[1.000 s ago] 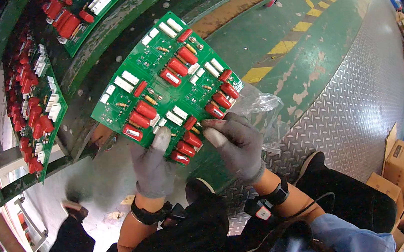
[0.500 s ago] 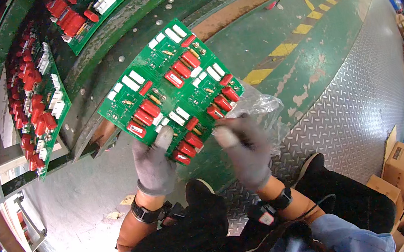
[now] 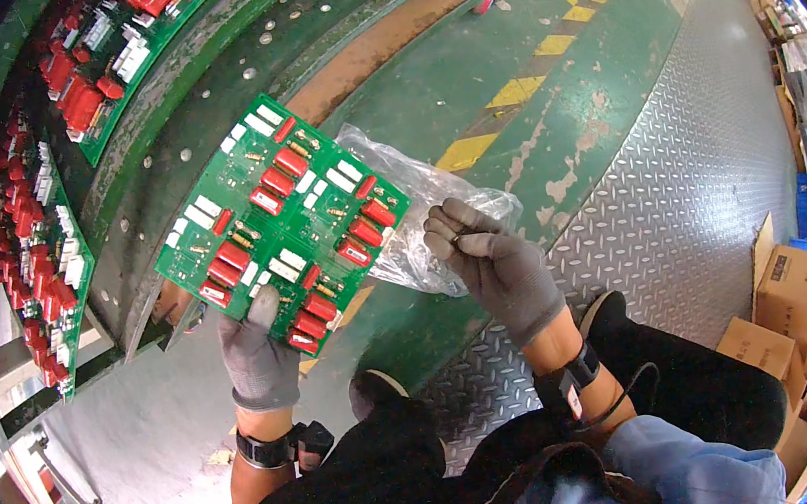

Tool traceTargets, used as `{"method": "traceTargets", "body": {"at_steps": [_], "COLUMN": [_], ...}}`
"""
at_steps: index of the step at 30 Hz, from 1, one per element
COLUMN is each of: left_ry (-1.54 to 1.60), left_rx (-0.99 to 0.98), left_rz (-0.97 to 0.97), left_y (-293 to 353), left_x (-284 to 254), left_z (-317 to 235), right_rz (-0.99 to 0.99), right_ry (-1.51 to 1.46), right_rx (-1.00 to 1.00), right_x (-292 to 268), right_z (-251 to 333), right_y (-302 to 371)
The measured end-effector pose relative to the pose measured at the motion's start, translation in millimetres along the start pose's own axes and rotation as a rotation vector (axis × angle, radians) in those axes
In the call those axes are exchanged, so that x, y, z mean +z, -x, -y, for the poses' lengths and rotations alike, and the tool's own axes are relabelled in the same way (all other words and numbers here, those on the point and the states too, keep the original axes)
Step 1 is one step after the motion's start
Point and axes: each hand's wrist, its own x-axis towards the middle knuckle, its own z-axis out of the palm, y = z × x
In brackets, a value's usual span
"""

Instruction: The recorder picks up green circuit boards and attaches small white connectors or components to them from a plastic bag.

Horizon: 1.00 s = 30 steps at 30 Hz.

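Note:
My gloved left hand [image 3: 260,355] grips a green circuit board [image 3: 284,221] by its near edge, thumb on top. The board is tilted, with red capacitors, white connectors and small resistors on its face. To its right, my gloved right hand [image 3: 501,265] is apart from the board, fingertips drawn together in a pinch. Whether anything small is between them cannot be made out. A clear crumpled plastic bag [image 3: 425,184] shows behind the board and beside the right fingers; what supports it is hidden.
At left, a green metal rack [image 3: 235,106] carries more populated boards [image 3: 72,262], some standing on edge. Cardboard boxes [image 3: 796,289] are at the right. Yellow striped marking [image 3: 515,92] crosses the green floor beside metal tread plate [image 3: 653,151].
The circuit board and my left hand have moved left and slightly down. My right hand has drawn away from the board's edge. More of the plastic bag shows.

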Motion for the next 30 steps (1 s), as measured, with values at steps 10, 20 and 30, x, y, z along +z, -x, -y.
{"method": "traceTargets", "body": {"at_steps": [10,20,30], "left_ry": [0.001,-0.021,-0.041], "left_rx": [0.028,0.002,0.011], "left_rz": [-0.006,-0.003,0.003], "left_y": [3.4,7.0,10.3], "left_x": [-3.9,-4.2,-5.1], "left_z": [0.3,-4.1,-3.8], "right_rz": [-0.227,-0.081,0.052], "right_ry": [0.557,1.123,1.505], "right_rx": [-0.395,-0.479,-0.923], "right_x": [33.0,42.9,44.5], "right_z": [3.2,8.7,-2.5], "right_y": [10.0,-2.9,-10.3]}}
